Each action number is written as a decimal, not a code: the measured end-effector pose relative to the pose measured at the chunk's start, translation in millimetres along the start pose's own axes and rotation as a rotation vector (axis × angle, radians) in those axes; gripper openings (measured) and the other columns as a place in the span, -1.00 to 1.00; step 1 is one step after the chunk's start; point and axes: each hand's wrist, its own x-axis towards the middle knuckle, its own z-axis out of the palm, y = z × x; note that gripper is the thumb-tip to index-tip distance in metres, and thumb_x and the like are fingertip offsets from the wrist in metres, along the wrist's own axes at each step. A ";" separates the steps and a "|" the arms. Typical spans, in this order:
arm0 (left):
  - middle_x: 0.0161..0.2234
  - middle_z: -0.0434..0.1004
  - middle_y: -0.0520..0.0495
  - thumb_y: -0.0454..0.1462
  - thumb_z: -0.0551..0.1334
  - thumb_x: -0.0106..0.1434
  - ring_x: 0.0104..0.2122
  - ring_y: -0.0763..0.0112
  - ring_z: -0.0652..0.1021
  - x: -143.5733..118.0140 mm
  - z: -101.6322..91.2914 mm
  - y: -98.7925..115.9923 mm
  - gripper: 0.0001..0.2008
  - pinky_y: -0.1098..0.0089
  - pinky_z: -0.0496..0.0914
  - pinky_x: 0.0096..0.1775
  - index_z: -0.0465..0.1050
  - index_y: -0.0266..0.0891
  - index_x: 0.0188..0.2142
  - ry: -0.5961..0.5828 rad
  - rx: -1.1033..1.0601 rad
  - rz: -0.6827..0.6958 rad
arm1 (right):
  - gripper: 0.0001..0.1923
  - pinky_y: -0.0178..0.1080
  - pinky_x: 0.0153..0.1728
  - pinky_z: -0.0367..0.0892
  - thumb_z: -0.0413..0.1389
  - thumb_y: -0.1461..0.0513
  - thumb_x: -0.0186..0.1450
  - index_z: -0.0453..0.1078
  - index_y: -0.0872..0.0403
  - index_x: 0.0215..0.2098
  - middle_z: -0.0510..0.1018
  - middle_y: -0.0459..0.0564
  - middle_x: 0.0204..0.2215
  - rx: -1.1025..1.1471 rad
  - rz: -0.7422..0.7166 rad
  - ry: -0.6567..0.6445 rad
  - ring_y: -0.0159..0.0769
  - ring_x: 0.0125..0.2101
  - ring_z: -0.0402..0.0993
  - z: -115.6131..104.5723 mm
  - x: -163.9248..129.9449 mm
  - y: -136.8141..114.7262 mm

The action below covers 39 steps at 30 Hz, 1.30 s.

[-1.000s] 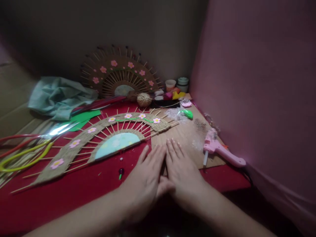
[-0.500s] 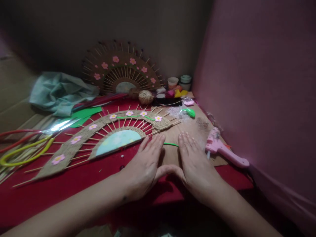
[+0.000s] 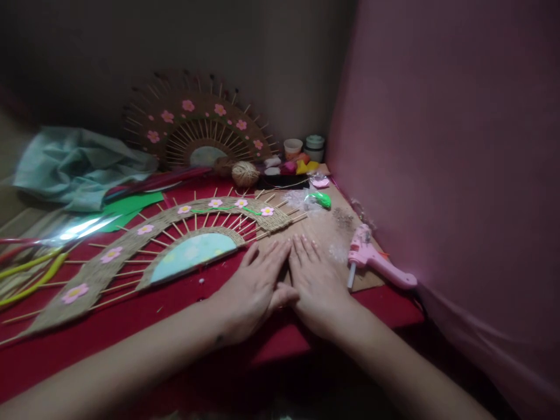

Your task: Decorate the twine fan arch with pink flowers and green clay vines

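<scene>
Left hand [image 3: 254, 286] and right hand [image 3: 315, 280] lie flat, palms down, side by side and touching, fingers straight, gripping nothing. They rest on the board [image 3: 324, 230] at its near left edge, over the red cloth [image 3: 131, 326]. Whether anything lies under the palms cannot be told. Fan [image 3: 153, 245] just left of the left hand; long axis runs near-left to far-right, sticks fanning away. Glue gun [image 3: 376, 262] near the right hand, nozzle toward the person. Twine ball [image 3: 245, 173] and second fan [image 3: 196, 128] behind.

Counted: two hands, left [image 3: 254, 289] and right [image 3: 317, 286]; two fan-shaped jute pieces [image 3: 175, 233] [image 3: 196, 131]; one pink glue gun [image 3: 378, 265]; one twine ball [image 3: 245, 173]; two small cups [image 3: 293, 148] [image 3: 314, 146].
</scene>
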 end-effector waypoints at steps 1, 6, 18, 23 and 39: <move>0.32 -0.06 -0.29 0.04 -0.14 0.38 0.32 0.19 0.00 0.3 -0.9 0.1 -0.29 0.03 -0.13 0.28 -0.18 -0.43 0.32 0.010 -0.005 0.004 | -0.27 0.06 0.27 -0.14 -0.12 0.05 0.37 -0.06 0.49 0.28 -0.08 0.46 0.27 0.001 0.007 -0.006 0.14 0.29 -0.20 -0.2 0.2 0.1; 0.31 0.00 -0.28 0.13 -0.07 0.31 0.30 0.13 0.07 -14.6 6.3 7.3 -0.21 0.04 -0.06 0.27 -0.12 -0.37 0.32 0.054 0.051 0.087 | -0.21 0.06 0.27 -0.12 -0.11 -0.02 0.36 -0.02 0.49 0.27 -0.08 0.47 0.26 0.021 -0.061 0.001 0.14 0.29 -0.20 7.8 -15.1 -5.3; 0.32 -0.02 -0.32 0.14 -0.13 0.32 0.31 0.09 0.01 -5.2 -4.8 -20.4 -0.21 0.02 0.00 0.26 -0.20 -0.35 0.33 0.134 -0.068 -0.038 | -0.10 0.08 0.25 -0.07 0.00 -0.06 0.29 -0.04 0.52 0.27 -0.02 0.46 0.26 -0.004 0.115 0.065 0.17 0.27 -0.11 -9.1 -2.1 5.8; 0.33 -0.12 -0.34 0.11 -0.12 0.34 0.32 0.13 -0.10 -2.8 -6.8 -14.3 -0.21 0.01 -0.09 0.28 -0.29 -0.36 0.34 0.090 -0.172 -0.012 | -0.19 0.07 0.25 -0.04 0.06 0.10 0.27 -0.04 0.54 0.26 -0.02 0.47 0.26 0.003 0.007 0.110 0.16 0.27 -0.11 -3.8 -1.8 -1.9; 0.32 -0.09 -0.36 0.04 -0.02 0.34 0.32 0.11 -0.05 -1.4 -5.9 -6.8 -0.23 0.04 -0.09 0.27 -0.15 -0.49 0.31 -0.006 0.024 -0.044 | -0.27 0.09 0.23 -0.01 0.04 0.15 0.30 0.01 0.56 0.24 -0.01 0.52 0.23 -0.080 -0.058 0.058 0.22 0.25 -0.09 5.0 5.0 -2.1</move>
